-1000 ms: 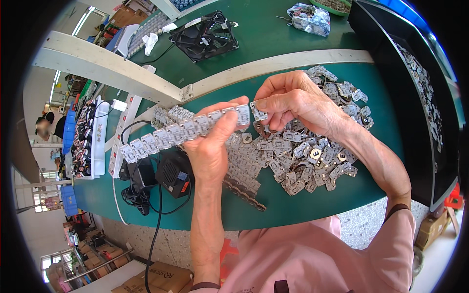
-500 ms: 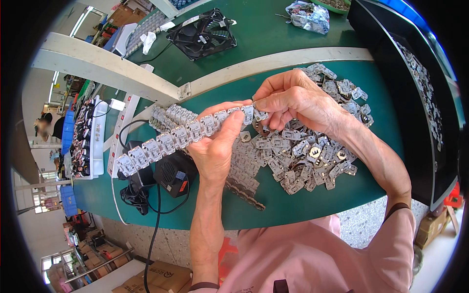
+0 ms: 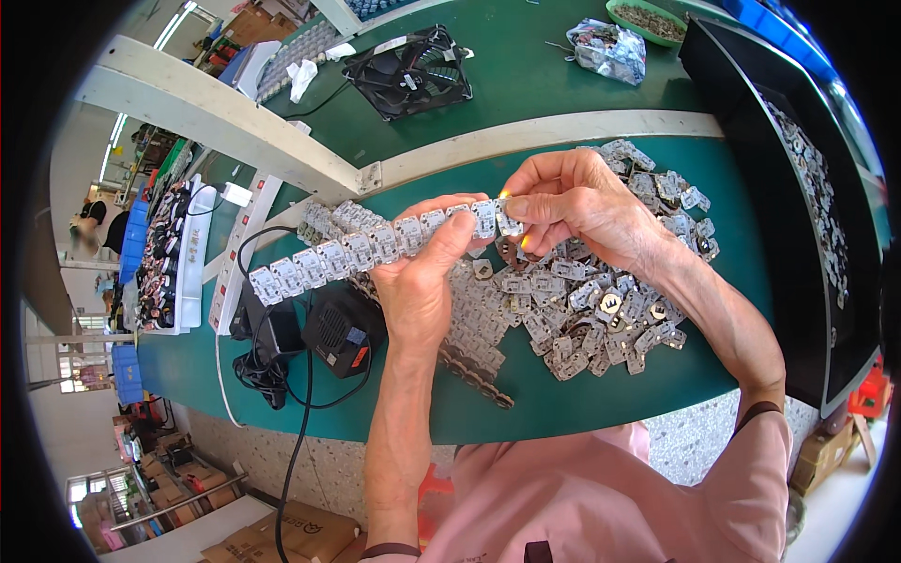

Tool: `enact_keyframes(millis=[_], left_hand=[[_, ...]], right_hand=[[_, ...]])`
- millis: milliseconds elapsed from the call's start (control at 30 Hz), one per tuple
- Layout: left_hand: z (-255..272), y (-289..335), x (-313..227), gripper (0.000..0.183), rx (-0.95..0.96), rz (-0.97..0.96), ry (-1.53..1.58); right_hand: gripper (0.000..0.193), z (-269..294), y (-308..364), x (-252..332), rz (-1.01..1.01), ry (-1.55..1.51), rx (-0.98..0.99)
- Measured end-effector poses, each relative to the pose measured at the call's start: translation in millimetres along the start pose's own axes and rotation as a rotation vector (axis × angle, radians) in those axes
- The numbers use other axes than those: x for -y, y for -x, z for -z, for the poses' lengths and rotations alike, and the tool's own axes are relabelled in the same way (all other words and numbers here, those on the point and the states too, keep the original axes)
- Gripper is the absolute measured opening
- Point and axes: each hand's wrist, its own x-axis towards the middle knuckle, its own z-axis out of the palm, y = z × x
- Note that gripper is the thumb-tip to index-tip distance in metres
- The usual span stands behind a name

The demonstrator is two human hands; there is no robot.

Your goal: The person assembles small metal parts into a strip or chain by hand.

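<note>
My left hand (image 3: 422, 281) grips a long strip of small grey rectangular modules (image 3: 333, 263) set side by side, its thumb pressed on top. The strip slants from lower left up to the right. My right hand (image 3: 591, 211) pinches the small module at the strip's right end (image 3: 510, 223) between thumb and fingers. Yellow glints show beside those fingertips; their source is hidden. Beneath the hands, a loose pile of similar grey modules (image 3: 577, 328) spreads over the green table. More strips lie in close rows (image 3: 477, 324) next to the pile, partly covered by my left hand.
A black box with a grille (image 3: 340, 328) and cables sits left of my forearm. Behind the white frame bar (image 3: 554, 124) stand a black fan (image 3: 408, 75) and a plastic bag (image 3: 610, 52). A black bin (image 3: 751, 159) holds more modules at right; a white power strip (image 3: 235, 272) lies left.
Yellow glints have appeared at my right fingertips. Both hands still hold the strip, which sits slightly further right and less steeply in view; the whole scene has shifted a little.
</note>
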Motion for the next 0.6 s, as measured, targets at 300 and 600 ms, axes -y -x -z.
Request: enact_keyframes(millis=[300, 600], left_hand=[[2.7, 2.0, -1.0, 0.017, 0.009, 0.030, -0.074], [4.9, 2.0, 3.3, 0.010, 0.085, -0.056, -0.015]], right_hand=[[0.016, -2.2, 1.9, 1.7, 0.007, 0.001, -0.030], [0.017, -1.0, 2.4, 2.6, -0.020, -0.027, -0.036]])
